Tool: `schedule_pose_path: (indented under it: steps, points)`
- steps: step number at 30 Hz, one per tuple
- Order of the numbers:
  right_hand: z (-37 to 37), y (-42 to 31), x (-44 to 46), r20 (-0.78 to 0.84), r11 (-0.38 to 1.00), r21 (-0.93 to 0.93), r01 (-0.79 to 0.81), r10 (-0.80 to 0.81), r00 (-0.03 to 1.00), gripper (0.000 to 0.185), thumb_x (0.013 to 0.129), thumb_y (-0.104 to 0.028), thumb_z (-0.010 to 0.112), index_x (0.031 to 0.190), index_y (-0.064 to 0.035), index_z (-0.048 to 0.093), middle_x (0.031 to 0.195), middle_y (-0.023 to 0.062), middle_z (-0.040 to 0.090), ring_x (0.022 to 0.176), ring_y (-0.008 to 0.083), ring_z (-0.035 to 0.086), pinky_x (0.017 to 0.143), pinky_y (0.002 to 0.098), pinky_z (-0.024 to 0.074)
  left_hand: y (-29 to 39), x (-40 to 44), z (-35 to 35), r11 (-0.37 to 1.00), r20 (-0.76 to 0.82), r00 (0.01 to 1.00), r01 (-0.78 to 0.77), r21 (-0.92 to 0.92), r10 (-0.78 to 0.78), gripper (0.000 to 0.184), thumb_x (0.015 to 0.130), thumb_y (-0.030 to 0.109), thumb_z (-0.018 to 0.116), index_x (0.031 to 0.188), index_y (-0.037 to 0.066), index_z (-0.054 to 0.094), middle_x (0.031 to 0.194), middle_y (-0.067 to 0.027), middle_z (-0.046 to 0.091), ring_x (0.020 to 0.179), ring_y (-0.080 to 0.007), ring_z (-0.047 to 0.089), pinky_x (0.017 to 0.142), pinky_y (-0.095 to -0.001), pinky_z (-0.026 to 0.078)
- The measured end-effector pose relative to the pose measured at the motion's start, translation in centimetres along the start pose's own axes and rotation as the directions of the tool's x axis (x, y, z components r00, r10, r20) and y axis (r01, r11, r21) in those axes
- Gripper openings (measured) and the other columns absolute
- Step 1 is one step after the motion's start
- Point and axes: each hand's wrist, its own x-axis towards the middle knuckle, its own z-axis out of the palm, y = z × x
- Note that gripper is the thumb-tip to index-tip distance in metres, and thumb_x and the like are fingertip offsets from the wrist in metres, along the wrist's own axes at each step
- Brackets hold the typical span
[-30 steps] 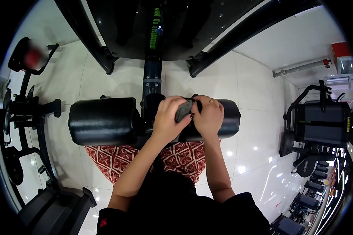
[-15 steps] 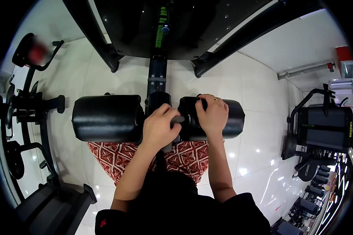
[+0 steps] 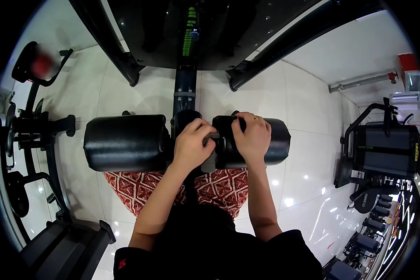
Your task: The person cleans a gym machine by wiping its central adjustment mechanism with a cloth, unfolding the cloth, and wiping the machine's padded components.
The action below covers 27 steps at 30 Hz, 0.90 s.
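Between two black padded rollers of an exercise machine, my left hand (image 3: 190, 145) is closed on a grey cloth (image 3: 210, 161). Part of the cloth hangs down beside the inner end of the right roller pad (image 3: 279, 143); the rest is hidden in my fingers. My right hand (image 3: 254, 140) lies over that same pad, its fingers bent around the top edge and a ring on one of them. The left roller pad (image 3: 126, 143) is untouched. A black upright post (image 3: 185, 86) runs up from between the pads. Red patterned fabric (image 3: 135, 191) shows below them.
Ahead stands the machine's dark panel (image 3: 163, 35) with a green-marked scale (image 3: 188, 37) and angled legs (image 3: 252, 72). Other gym machines are at the left (image 3: 53, 123) and right (image 3: 382, 149). The floor (image 3: 303, 154) is pale, shiny tile.
My left hand has shifted slightly to the right with the cloth, and more grey cloth shows below it. My right hand has stayed on the pad.
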Motion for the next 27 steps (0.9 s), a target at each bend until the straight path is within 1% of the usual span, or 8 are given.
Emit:
schedule_pose_path:
  steps: [5, 10, 14, 17, 20, 21, 23, 27]
  points:
    - [0.0, 0.1, 0.0, -0.002, 1.000, -0.007, 0.001, -0.002, 1.000, 0.018, 0.083, -0.025, 0.060, 0.089, -0.0106, 0.068, 0.087, 0.0067, 0.069, 0.088, 0.0252, 0.062, 0.086, 0.0391, 0.0416, 0.2, -0.1, -1.0, 0.990, 0.114, 0.992, 0.072, -0.124, -0.058, 0.025, 0.069, 0.000, 0.063, 0.094, 0.002, 0.064, 0.098, -0.0105, 0.060, 0.088, -0.0279, 0.064, 0.075, -0.0314, 0.051]
    - [0.1, 0.0, 0.2, 0.021, 1.000, -0.001, -0.019, 0.019, 1.000, 0.017, 0.083, -0.026, 0.060, 0.088, -0.0109, 0.067, 0.086, 0.0063, 0.069, 0.088, 0.0252, 0.062, 0.085, 0.0393, 0.0417, 0.1, -0.5, -1.2, 0.961, 0.048, 0.996, -0.053, -0.270, 0.069, 0.027, 0.068, 0.001, 0.066, 0.095, 0.004, 0.064, 0.098, -0.0087, 0.062, 0.085, -0.0258, 0.064, 0.073, -0.0301, 0.052]
    - [0.0, -0.1, 0.4, 0.033, 1.000, -0.015, -0.026, 0.026, 0.999, 0.017, 0.083, -0.026, 0.060, 0.088, -0.0113, 0.067, 0.086, 0.0063, 0.069, 0.088, 0.0248, 0.062, 0.085, 0.0391, 0.0418, 0.7, -0.9, -0.3, 0.933, -0.050, 0.998, -0.063, -0.354, 0.048, 0.027, 0.071, 0.003, 0.068, 0.098, 0.004, 0.063, 0.101, -0.0096, 0.062, 0.087, -0.0265, 0.065, 0.075, -0.0301, 0.052]
    - [0.1, 0.0, 0.9, 0.096, 0.998, -0.029, -0.051, 0.054, 0.994, 0.018, 0.083, -0.027, 0.060, 0.088, -0.0118, 0.067, 0.087, 0.0067, 0.069, 0.088, 0.0248, 0.062, 0.086, 0.0397, 0.0420, 0.8, -0.9, 0.5, 0.969, -0.170, 0.984, 0.010, -0.247, -0.053, 0.029, 0.074, 0.005, 0.069, 0.102, 0.004, 0.062, 0.101, -0.0100, 0.063, 0.088, -0.0278, 0.065, 0.075, -0.0315, 0.052]
    - [0.7, 0.6, 2.3, 0.183, 0.999, 0.012, -0.038, 0.035, 0.983, 0.019, 0.083, -0.028, 0.060, 0.089, -0.0115, 0.068, 0.086, 0.0068, 0.070, 0.084, 0.0260, 0.065, 0.081, 0.0397, 0.0458, 0.8, -0.8, 0.3, 0.979, -0.107, 0.992, 0.041, -0.200, -0.063, 0.028, 0.074, 0.000, 0.067, 0.101, 0.000, 0.060, 0.101, -0.0132, 0.061, 0.091, -0.0283, 0.063, 0.081, -0.0313, 0.049]
    - [1.1, 0.8, 2.7, 0.227, 0.994, 0.076, -0.084, 0.064, 0.972, 0.019, 0.083, -0.027, 0.060, 0.090, -0.0110, 0.068, 0.085, 0.0070, 0.071, 0.083, 0.0268, 0.066, 0.078, 0.0395, 0.0478, 0.5, -0.7, 0.5, 0.992, -0.142, 0.989, 0.019, -0.122, -0.037, 0.027, 0.074, 0.007, 0.069, 0.100, 0.005, 0.063, 0.100, -0.0074, 0.063, 0.087, -0.0276, 0.065, 0.072, -0.0329, 0.053]
    - [1.1, 0.5, 4.0, 0.373, 0.980, 0.098, -0.175, 0.127, 0.919, 0.026, 0.084, -0.028, 0.059, 0.100, -0.0093, 0.068, 0.092, 0.0081, 0.071, 0.086, 0.0248, 0.069, 0.076, 0.0326, 0.0521, 0.6, -0.6, 0.8, 0.993, -0.123, 0.988, 0.080, -0.082, -0.089, 0.026, 0.074, 0.005, 0.068, 0.099, 0.004, 0.063, 0.099, -0.0092, 0.063, 0.087, -0.0289, 0.065, 0.073, -0.0333, 0.053]
    - [1.6, 0.7, 4.6, 0.434, 0.979, 0.084, -0.185, 0.132, 0.891, 0.025, 0.084, -0.026, 0.060, 0.100, -0.0090, 0.068, 0.091, 0.0091, 0.071, 0.086, 0.0253, 0.068, 0.077, 0.0330, 0.0518, 1.0, -0.3, 1.1, 0.986, -0.104, 0.985, 0.144, 0.085, -0.135, 0.026, 0.072, 0.005, 0.067, 0.097, 0.004, 0.063, 0.097, -0.0102, 0.063, 0.084, -0.0309, 0.065, 0.071, -0.0347, 0.053]
